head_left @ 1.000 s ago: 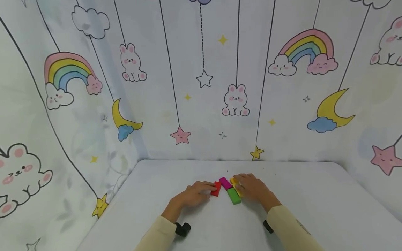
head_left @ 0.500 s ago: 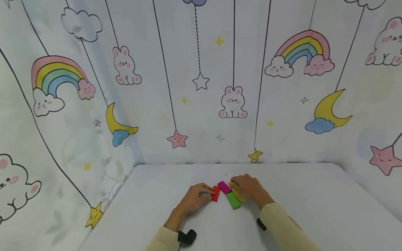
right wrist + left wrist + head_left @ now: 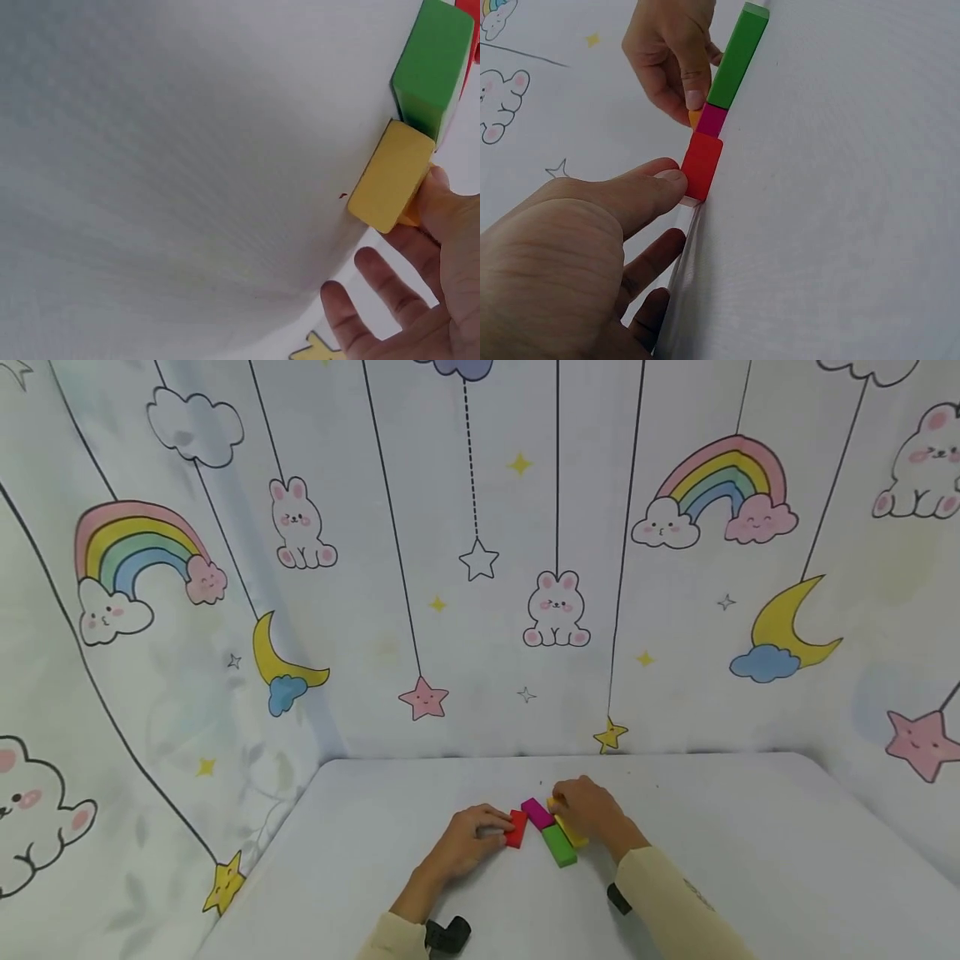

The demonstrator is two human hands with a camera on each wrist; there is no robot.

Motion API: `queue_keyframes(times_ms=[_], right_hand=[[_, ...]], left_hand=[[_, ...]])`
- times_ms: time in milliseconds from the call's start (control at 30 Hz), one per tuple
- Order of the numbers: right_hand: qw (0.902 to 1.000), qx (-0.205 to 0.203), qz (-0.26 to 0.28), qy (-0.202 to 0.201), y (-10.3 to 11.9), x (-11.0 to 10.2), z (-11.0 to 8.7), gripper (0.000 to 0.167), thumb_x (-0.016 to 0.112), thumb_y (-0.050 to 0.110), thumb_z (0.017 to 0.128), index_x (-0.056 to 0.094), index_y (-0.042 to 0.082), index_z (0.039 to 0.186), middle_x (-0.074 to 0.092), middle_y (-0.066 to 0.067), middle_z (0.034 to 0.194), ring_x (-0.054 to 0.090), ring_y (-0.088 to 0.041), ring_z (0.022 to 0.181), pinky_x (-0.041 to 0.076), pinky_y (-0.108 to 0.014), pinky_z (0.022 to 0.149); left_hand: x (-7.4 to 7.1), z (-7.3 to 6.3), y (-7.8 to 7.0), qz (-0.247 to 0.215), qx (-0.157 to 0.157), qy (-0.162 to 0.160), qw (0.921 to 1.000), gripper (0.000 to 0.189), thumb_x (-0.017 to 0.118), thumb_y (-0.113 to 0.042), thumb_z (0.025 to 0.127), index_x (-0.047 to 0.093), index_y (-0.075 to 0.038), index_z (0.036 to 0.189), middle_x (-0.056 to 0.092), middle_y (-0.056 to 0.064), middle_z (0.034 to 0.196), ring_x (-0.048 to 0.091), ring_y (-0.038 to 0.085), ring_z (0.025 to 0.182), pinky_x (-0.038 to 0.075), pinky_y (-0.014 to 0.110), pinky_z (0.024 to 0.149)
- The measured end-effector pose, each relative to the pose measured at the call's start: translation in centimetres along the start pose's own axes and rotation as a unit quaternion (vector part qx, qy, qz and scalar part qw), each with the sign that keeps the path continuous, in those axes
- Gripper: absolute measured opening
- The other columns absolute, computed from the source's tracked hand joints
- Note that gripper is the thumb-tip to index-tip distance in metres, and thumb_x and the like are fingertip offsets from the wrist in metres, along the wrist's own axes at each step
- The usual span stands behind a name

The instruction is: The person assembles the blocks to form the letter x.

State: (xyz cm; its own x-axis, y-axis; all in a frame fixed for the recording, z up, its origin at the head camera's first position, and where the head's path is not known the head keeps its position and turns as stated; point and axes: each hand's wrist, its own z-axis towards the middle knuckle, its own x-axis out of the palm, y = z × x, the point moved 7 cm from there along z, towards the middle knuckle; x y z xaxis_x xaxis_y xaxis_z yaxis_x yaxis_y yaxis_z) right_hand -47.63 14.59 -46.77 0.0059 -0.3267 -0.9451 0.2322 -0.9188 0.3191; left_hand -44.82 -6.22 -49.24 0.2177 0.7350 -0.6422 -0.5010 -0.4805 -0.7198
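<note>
My left hand [image 3: 465,842] pinches a red block [image 3: 516,829] between thumb and index finger at its left end; the other fingers stay off it in the left wrist view. With thumb and fingertips my right hand [image 3: 594,808] holds a yellow block [image 3: 392,176], which lies along the right side of the green block [image 3: 559,845]. A magenta block [image 3: 537,812] sits end to end with the green one, slanting up and left. In the head view a narrow gap separates red from magenta. The right hand covers part of the yellow block.
All the blocks lie on a white table [image 3: 360,843], whose back edge meets a white curtain [image 3: 480,652] printed with rabbits, rainbows, moons and stars. A black wrist device [image 3: 447,935] shows at the left sleeve [image 3: 393,937]; another [image 3: 618,899] is at the right sleeve [image 3: 678,902].
The head view has tilted slightly. My left thumb and index finger, earlier laid over the red block, now pinch its end. The right hand's fingers have curled in more on the yellow block.
</note>
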Motion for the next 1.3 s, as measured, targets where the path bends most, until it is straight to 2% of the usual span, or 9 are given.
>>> queue_keyframes(times_ms=[200, 333, 533, 733, 967, 1167, 1300], right_hand=[[0.9997, 0.003, -0.023, -0.006, -0.1, 0.6, 0.3, 0.028, 0.07, 0.029, 0.096, 0.069, 0.011, 0.117, 0.062, 0.001, 0.097, 0.05, -0.019, 0.09, 0.054, -0.041, 0.082], [0.9991, -0.008, -0.037, -0.018, 0.0, 0.5, 0.1, 0.027, 0.071, 0.028, 0.096, 0.069, 0.01, 0.115, 0.061, 0.001, 0.097, 0.05, -0.02, 0.092, 0.055, -0.041, 0.081], [0.9991, -0.011, -0.023, -0.033, -0.3, -0.1, -0.5, 0.025, 0.072, 0.028, 0.095, 0.067, 0.01, 0.113, 0.061, 0.002, 0.099, 0.05, -0.02, 0.093, 0.053, -0.038, 0.082], [0.9985, -0.03, -0.024, -0.039, -0.3, -0.4, -1.0, 0.023, 0.071, 0.025, 0.095, 0.065, 0.01, 0.112, 0.06, 0.002, 0.099, 0.049, -0.019, 0.092, 0.051, -0.034, 0.076], [0.9985, -0.03, -0.011, -0.046, -0.2, -0.7, -1.7, 0.022, 0.071, 0.019, 0.096, 0.064, 0.01, 0.114, 0.059, 0.001, 0.1, 0.049, -0.018, 0.092, 0.052, -0.032, 0.079], [0.9967, -0.063, 0.018, -0.048, 0.5, -0.7, -2.6, 0.019, 0.068, 0.016, 0.097, 0.063, 0.008, 0.113, 0.059, 0.001, 0.102, 0.05, -0.017, 0.096, 0.054, -0.035, 0.083], [0.9948, -0.086, 0.016, -0.052, 1.0, -0.7, -3.3, 0.019, 0.069, 0.017, 0.097, 0.064, 0.011, 0.114, 0.059, 0.004, 0.102, 0.049, -0.014, 0.096, 0.054, -0.033, 0.083]], left_hand=[[0.0, 0.0, 0.0, 0.006, 0.008, -0.002, 0.9999, 0.021, 0.07, -0.014, 0.096, 0.078, -0.021, 0.114, 0.067, -0.012, 0.121, 0.057, 0.017, 0.123, 0.046, 0.045, 0.107], [0.1, -0.1, -0.1, -0.002, 0.002, -0.002, 1.0, 0.021, 0.07, -0.015, 0.096, 0.079, -0.021, 0.113, 0.067, -0.013, 0.12, 0.057, 0.016, 0.123, 0.045, 0.043, 0.106], [0.3, 0.1, -0.2, -0.013, -0.004, 0.001, 0.9999, 0.02, 0.07, -0.015, 0.096, 0.079, -0.021, 0.113, 0.066, -0.014, 0.119, 0.057, 0.017, 0.123, 0.046, 0.042, 0.106], [0.2, 0.0, 0.0, 0.0, 0.003, -0.003, 1.0, 0.02, 0.07, -0.016, 0.096, 0.079, -0.022, 0.113, 0.066, -0.013, 0.119, 0.057, 0.017, 0.122, 0.046, 0.043, 0.106], [0.2, 0.0, 0.0, -0.002, 0.008, -0.001, 1.0, 0.021, 0.069, -0.016, 0.096, 0.078, -0.021, 0.114, 0.066, -0.013, 0.12, 0.057, 0.017, 0.123, 0.045, 0.044, 0.107], [0.1, -0.1, 0.1, -0.004, 0.004, -0.008, 1.0, 0.02, 0.07, -0.016, 0.096, 0.078, -0.022, 0.113, 0.067, -0.013, 0.119, 0.058, 0.017, 0.122, 0.046, 0.044, 0.106], [0.0, -0.2, 0.2, -0.006, 0.005, -0.007, 0.9999, 0.02, 0.069, -0.017, 0.097, 0.078, -0.023, 0.114, 0.066, -0.013, 0.12, 0.058, 0.017, 0.122, 0.046, 0.044, 0.106]])
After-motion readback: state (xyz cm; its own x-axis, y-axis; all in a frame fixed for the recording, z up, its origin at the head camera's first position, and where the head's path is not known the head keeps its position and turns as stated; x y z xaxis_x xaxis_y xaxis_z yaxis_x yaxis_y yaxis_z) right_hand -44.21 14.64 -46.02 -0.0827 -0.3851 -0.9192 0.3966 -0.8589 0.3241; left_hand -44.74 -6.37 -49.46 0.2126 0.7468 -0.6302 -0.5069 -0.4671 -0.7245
